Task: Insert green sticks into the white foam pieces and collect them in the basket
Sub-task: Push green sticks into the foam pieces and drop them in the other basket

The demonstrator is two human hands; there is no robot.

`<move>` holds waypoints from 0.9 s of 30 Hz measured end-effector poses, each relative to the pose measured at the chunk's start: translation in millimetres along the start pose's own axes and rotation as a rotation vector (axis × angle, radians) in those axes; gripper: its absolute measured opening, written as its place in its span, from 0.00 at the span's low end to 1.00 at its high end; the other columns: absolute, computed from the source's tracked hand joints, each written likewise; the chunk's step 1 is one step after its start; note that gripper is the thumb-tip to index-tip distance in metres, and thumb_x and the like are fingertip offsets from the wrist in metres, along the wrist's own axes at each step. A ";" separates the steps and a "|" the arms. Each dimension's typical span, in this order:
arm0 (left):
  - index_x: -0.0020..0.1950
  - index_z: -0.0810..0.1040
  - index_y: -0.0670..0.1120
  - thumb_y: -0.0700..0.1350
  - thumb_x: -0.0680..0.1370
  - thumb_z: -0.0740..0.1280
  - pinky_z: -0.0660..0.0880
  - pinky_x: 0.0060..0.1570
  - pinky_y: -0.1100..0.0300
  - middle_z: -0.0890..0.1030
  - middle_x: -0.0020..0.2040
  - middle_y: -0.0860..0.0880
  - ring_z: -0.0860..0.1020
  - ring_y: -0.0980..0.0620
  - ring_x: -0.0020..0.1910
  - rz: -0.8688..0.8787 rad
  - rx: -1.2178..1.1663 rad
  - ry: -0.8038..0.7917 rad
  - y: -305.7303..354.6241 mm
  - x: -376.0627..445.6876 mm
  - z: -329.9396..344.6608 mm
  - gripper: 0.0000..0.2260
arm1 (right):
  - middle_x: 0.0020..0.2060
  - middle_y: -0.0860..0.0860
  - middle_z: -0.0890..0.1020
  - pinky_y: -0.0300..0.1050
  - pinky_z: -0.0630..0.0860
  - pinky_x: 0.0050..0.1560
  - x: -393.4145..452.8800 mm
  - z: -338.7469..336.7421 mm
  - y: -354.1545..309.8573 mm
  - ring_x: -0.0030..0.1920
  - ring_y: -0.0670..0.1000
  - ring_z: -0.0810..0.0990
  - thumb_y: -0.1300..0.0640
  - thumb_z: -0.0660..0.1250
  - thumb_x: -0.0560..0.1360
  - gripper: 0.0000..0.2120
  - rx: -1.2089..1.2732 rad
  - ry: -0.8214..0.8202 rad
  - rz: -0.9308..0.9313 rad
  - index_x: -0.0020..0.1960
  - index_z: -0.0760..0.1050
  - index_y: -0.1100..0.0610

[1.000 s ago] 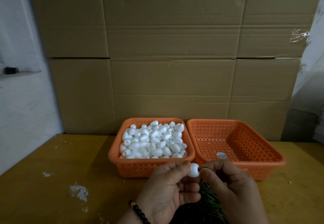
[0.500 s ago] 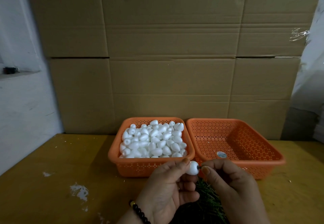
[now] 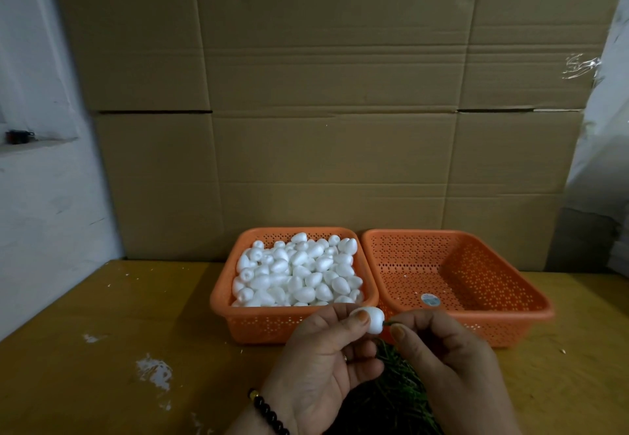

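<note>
My left hand (image 3: 320, 363) pinches a white foam piece (image 3: 373, 321) between thumb and fingertips, just in front of the two baskets. My right hand (image 3: 442, 363) pinches a thin green stick (image 3: 388, 324) whose tip meets the foam piece's right end. A pile of green sticks (image 3: 398, 390) lies on the table under and between my hands, partly hidden by them. The left orange basket (image 3: 265, 324) is heaped with white foam pieces (image 3: 299, 271). The right orange basket (image 3: 493, 319) holds nothing but a round sticker on its floor.
The two baskets stand side by side on a yellow-brown table (image 3: 119, 332) with white scuff marks at the left. A wall of cardboard boxes (image 3: 323, 111) rises right behind them. A white wall (image 3: 41, 213) closes the left side.
My hands have stayed nearly in place. The green stick shows a little more clearly at the foam piece's right end.
</note>
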State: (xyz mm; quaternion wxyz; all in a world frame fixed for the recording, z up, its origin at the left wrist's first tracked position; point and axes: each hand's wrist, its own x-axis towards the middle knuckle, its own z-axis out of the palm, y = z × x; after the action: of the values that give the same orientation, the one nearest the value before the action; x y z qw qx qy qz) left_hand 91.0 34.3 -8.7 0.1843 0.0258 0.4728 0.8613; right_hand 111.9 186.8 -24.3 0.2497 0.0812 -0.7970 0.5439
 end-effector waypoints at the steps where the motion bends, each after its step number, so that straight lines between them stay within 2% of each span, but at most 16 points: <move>1: 0.51 0.79 0.40 0.39 0.67 0.70 0.77 0.31 0.58 0.81 0.39 0.44 0.77 0.52 0.33 -0.004 -0.007 -0.014 0.1 -0.1 -0.3 0.14 | 0.35 0.46 0.84 0.37 0.77 0.36 -0.2 0.2 0.0 0.34 0.44 0.81 0.59 0.73 0.68 0.11 0.000 0.001 0.001 0.41 0.81 0.42; 4: 0.52 0.79 0.40 0.36 0.66 0.69 0.79 0.34 0.57 0.82 0.41 0.43 0.78 0.51 0.36 -0.018 -0.047 -0.048 0.2 0.0 -1.8 0.14 | 0.35 0.47 0.84 0.40 0.78 0.38 -0.9 0.4 -1.5 0.35 0.46 0.81 0.60 0.74 0.68 0.11 0.031 -0.006 0.010 0.42 0.81 0.42; 9: 0.55 0.78 0.39 0.31 0.68 0.66 0.80 0.42 0.54 0.82 0.48 0.39 0.79 0.47 0.43 -0.018 -0.115 -0.089 0.5 0.3 -2.5 0.16 | 0.35 0.48 0.84 0.33 0.76 0.35 -1.6 0.4 -3.3 0.34 0.45 0.81 0.63 0.76 0.65 0.12 0.070 -0.025 0.037 0.42 0.82 0.47; 16: 0.51 0.83 0.40 0.29 0.69 0.68 0.80 0.41 0.51 0.81 0.48 0.39 0.81 0.46 0.39 -0.011 -0.255 -0.169 1.6 0.6 -6.6 0.13 | 0.36 0.49 0.83 0.36 0.76 0.34 -1.5 0.5 -2.5 0.34 0.47 0.81 0.66 0.76 0.64 0.16 0.061 -0.033 0.048 0.46 0.81 0.49; 20: 0.54 0.82 0.41 0.33 0.66 0.72 0.80 0.42 0.50 0.81 0.48 0.40 0.80 0.46 0.40 -0.049 -0.355 -0.225 2.9 1.0 -9.2 0.17 | 0.35 0.49 0.83 0.37 0.76 0.34 -1.2 0.5 -1.8 0.34 0.47 0.81 0.65 0.76 0.65 0.15 0.080 -0.033 0.050 0.46 0.80 0.50; 23: 0.59 0.80 0.38 0.37 0.72 0.70 0.80 0.41 0.51 0.81 0.47 0.41 0.79 0.47 0.39 -0.088 -0.392 -0.212 3.3 3.1 -11.5 0.15 | 0.35 0.50 0.83 0.39 0.77 0.36 -1.6 0.7 -2.0 0.35 0.49 0.81 0.65 0.76 0.65 0.15 0.084 -0.040 0.048 0.46 0.81 0.50; 27: 0.51 0.84 0.36 0.42 0.70 0.70 0.80 0.39 0.53 0.82 0.44 0.41 0.80 0.48 0.37 -0.114 -0.435 -0.163 2.4 5.4 -12.6 0.13 | 0.36 0.50 0.83 0.43 0.79 0.39 -1.6 0.5 -1.2 0.36 0.49 0.81 0.64 0.76 0.66 0.14 0.075 -0.043 0.061 0.46 0.80 0.49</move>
State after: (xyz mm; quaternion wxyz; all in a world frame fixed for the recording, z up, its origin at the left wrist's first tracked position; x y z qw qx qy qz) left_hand 82.6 24.9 -14.4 0.2715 0.0281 0.2602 0.9262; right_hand 113.6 185.6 -24.2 0.2125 0.0779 -0.7834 0.5789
